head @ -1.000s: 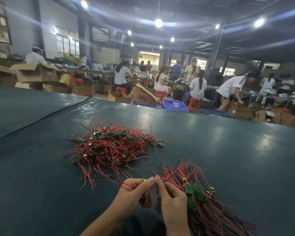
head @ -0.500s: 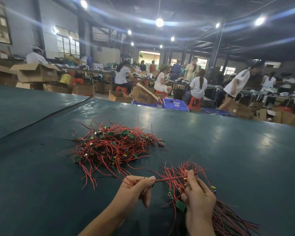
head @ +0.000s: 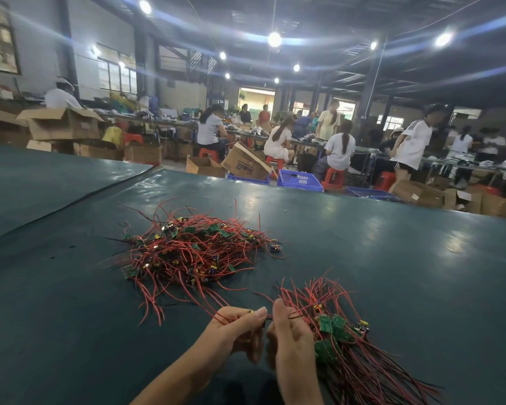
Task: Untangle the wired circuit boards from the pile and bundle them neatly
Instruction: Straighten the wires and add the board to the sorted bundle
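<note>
A tangled pile (head: 192,252) of small green circuit boards with red wires lies on the dark green table (head: 392,258), just beyond my hands. My left hand (head: 237,328) pinches a red-wired board between thumb and fingers; its wires trail back toward the pile. My right hand (head: 289,337) sits close beside the left, thumb up, gripping a bundle (head: 342,340) of boards whose red wires fan out to the lower right and upward. The two hands nearly touch at the fingertips.
The table runs far ahead and to the right; a seam (head: 70,200) marks a second sheet at left. Beyond the far edge stand cardboard boxes (head: 62,124), blue crates (head: 300,179), red stools and several people at long benches.
My right hand, which had swung right and apart from the left half a second ago, has come back against the left hand. The left hand keeps its pinch; the pile is unmoved.
</note>
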`<state>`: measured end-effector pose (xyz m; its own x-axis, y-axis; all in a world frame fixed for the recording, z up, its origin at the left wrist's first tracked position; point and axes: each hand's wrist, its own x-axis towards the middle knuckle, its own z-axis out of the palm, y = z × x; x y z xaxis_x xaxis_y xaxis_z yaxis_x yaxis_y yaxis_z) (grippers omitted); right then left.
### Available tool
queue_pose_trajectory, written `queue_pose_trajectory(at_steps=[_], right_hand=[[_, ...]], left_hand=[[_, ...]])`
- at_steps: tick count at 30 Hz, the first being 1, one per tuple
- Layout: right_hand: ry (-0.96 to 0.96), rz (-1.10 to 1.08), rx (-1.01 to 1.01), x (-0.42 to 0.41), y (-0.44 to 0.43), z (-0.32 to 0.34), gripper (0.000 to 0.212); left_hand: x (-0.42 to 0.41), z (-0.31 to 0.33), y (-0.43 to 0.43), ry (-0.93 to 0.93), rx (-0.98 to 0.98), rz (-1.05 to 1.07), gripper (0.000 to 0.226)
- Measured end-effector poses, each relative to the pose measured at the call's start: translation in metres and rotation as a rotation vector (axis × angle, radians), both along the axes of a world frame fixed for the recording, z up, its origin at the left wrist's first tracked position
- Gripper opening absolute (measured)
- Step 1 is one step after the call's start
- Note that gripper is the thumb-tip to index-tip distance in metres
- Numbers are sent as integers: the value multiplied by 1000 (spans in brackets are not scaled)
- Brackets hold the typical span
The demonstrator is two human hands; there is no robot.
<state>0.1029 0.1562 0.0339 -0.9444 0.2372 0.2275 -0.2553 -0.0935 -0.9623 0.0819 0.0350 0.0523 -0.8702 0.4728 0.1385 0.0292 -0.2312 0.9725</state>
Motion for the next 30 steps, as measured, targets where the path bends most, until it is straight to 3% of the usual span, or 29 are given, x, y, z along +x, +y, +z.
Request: queue_pose_trajectory(at_steps=[6,11,13,17,22,30], right_hand=[[-10,94,57,7,-8,1,71],[-77,-79,-11,1,-1,-4,65],[-124,-144,-95,-1,2,-4,65],[-197,-217,-334,-7,8,-1,60],[-246,-215,-490,-13,14,-7,53],[-258,-179,-468,-12,12,-6,42]], left_hand=[[-1,-1,-2,-10,-55,4,48],[-5,-4,-1,50,-212,58,39],[-10,-8,-5,192,-364,196,30],[-27,-25,-26,649,-859,653,28],[-45,-40,-45,535,-1132,829,60],[-52,-50,-56,468,-1215,748,71]])
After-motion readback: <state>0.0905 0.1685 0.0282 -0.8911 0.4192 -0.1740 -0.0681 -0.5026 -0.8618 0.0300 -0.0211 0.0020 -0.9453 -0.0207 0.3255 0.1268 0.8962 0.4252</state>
